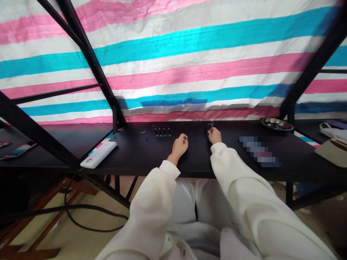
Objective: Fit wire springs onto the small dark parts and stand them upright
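Observation:
My left hand rests on the black table with its fingers curled in; nothing shows in it. My right hand lies a little further back, fingers pinched on a small dark object too small to name. A row of several small dark upright pieces stands on the table just left of my left hand. Both arms wear white sleeves.
A white power bank with a cable lies at the table's left. A metal dish sits at the back right, a blurred flat item in front of it. Black frame bars rise left and right. A striped tarp hangs behind.

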The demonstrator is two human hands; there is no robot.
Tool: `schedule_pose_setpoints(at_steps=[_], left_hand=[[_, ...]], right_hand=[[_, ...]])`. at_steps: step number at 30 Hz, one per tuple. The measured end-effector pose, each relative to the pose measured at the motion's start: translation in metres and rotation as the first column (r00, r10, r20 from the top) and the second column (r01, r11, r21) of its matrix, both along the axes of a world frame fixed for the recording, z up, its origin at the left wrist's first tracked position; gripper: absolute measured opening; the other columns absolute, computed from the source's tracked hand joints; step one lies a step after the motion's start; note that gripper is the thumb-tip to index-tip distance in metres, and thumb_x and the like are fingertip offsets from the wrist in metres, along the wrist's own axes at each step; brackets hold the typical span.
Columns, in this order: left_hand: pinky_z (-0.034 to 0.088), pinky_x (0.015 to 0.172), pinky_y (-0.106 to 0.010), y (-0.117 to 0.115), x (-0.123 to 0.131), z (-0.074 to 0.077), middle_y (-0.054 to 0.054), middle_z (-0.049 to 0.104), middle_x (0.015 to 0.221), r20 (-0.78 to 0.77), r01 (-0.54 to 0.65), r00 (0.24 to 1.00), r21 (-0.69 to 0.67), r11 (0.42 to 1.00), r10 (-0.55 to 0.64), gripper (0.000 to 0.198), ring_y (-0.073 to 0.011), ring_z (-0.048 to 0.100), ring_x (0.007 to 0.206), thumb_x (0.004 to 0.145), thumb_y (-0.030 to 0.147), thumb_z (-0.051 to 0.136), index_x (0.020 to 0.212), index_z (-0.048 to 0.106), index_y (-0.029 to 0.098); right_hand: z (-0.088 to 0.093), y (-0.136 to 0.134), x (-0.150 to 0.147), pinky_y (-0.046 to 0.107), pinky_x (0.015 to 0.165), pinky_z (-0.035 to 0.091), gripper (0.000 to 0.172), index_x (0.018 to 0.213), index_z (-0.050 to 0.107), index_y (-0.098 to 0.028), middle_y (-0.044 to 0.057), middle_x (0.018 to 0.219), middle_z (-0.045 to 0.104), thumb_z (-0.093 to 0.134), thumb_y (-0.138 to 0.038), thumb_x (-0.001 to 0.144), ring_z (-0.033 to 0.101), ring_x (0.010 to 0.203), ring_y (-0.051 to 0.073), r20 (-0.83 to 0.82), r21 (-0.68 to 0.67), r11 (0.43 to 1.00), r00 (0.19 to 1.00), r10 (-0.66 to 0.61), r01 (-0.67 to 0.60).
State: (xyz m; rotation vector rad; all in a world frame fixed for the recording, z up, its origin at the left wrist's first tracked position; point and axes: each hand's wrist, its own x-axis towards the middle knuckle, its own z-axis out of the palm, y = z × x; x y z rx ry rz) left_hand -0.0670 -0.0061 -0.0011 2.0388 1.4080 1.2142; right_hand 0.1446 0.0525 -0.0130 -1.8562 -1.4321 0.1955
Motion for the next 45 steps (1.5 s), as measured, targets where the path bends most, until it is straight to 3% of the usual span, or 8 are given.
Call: schedule_pose_setpoints(at_steps=[3,13,21,31,34,38,41,45], left_hand=[[0.032,0.058,-0.021,0.0,0.0,0.0,0.006,0.045,0.051,-0.006,0.002,1.0,-0.006,1.0,-0.002,0.014,-0.0097,0.041,0.05,0.078,0.018,0.044,0.088,0.054,0.021],[0.032,0.058,-0.022,-0.001,0.0,0.001,0.006,0.045,0.052,-0.011,-0.005,1.0,-0.028,1.0,0.004,0.014,-0.0098,0.042,0.051,0.077,0.017,0.045,0.087,0.055,0.02],[0.032,0.057,-0.021,0.001,-0.001,-0.002,0.006,0.045,0.052,-0.01,0.007,1.0,-0.005,1.0,-0.007,0.013,-0.0097,0.042,0.051,0.078,0.017,0.045,0.087,0.055,0.021],[0.033,0.058,-0.021,0.002,0.0,-0.001,0.005,0.044,0.05,-0.011,-0.019,1.0,-0.003,1.0,0.019,0.013,-0.0105,0.043,0.051,0.077,0.018,0.045,0.085,0.055,0.021],[0.034,0.06,-0.022,0.003,-0.002,0.0,0.003,0.048,0.054,-0.028,-0.136,0.99,-0.026,0.99,0.135,0.013,-0.0118,0.046,0.054,0.076,0.017,0.046,0.084,0.055,0.021],[0.037,0.064,-0.025,0.005,-0.006,0.002,0.0,0.054,0.063,-0.046,-0.369,0.929,-0.051,0.928,0.367,0.013,-0.0143,0.053,0.063,0.075,0.016,0.046,0.082,0.054,0.021],[0.039,0.068,-0.026,0.007,-0.009,0.003,-0.001,0.056,0.066,0.009,-0.43,0.902,-0.063,0.901,0.431,0.019,-0.0154,0.055,0.068,0.074,0.014,0.045,0.091,0.052,0.019],[0.042,0.073,-0.026,0.012,-0.01,0.005,-0.001,0.058,0.07,0.14,-0.453,0.878,-0.07,0.889,0.458,0.041,-0.0149,0.058,0.071,0.074,0.012,0.044,0.115,0.04,0.014]], right_hand=[[0.001,-0.001,0.004,0.028,0.077,0.042,0.021,0.094,0.062,-0.012,0.015,0.093,0.065,0.048,-0.013,0.078,0.06,0.089,0.021,-0.016,-0.006,1.0,1.0,-0.023,0.023],[0.003,0.001,0.007,0.03,0.074,0.045,0.017,0.082,0.069,-0.011,0.017,0.084,0.068,0.059,-0.02,0.072,0.063,0.082,0.024,-0.011,-0.039,0.996,0.997,-0.076,0.076],[0.009,0.001,0.008,0.031,0.072,0.046,0.019,0.084,0.069,-0.01,0.019,0.086,0.067,0.064,-0.019,0.069,0.063,0.084,0.027,-0.012,-0.111,0.99,0.996,-0.086,0.084],[0.021,-0.029,-0.002,0.035,0.074,0.046,0.019,0.093,0.063,-0.006,0.025,0.096,0.062,0.056,-0.017,0.078,0.062,0.092,0.031,0.162,-0.27,0.96,0.986,-0.033,0.076],[0.023,-0.042,-0.011,0.035,0.076,0.046,0.023,0.101,0.057,-0.006,0.025,0.099,0.06,0.047,-0.011,0.081,0.061,0.095,0.029,0.241,-0.293,0.952,0.971,-0.016,0.089],[0.022,-0.053,-0.018,0.033,0.076,0.045,0.028,0.11,0.05,-0.009,0.019,0.102,0.061,0.041,-0.011,0.083,0.061,0.093,0.025,0.315,-0.313,0.944,0.949,0.002,0.102],[0.02,-0.056,-0.015,0.032,0.075,0.044,0.024,0.103,0.055,-0.015,0.014,0.098,0.063,0.042,-0.02,0.084,0.061,0.089,0.023,0.311,-0.291,0.956,0.948,0.062,0.032],[0.017,-0.057,-0.011,0.029,0.072,0.042,0.016,0.087,0.06,-0.023,0.004,0.089,0.065,0.047,-0.03,0.08,0.061,0.086,0.02,0.235,-0.268,0.96,0.96,0.15,-0.084]])
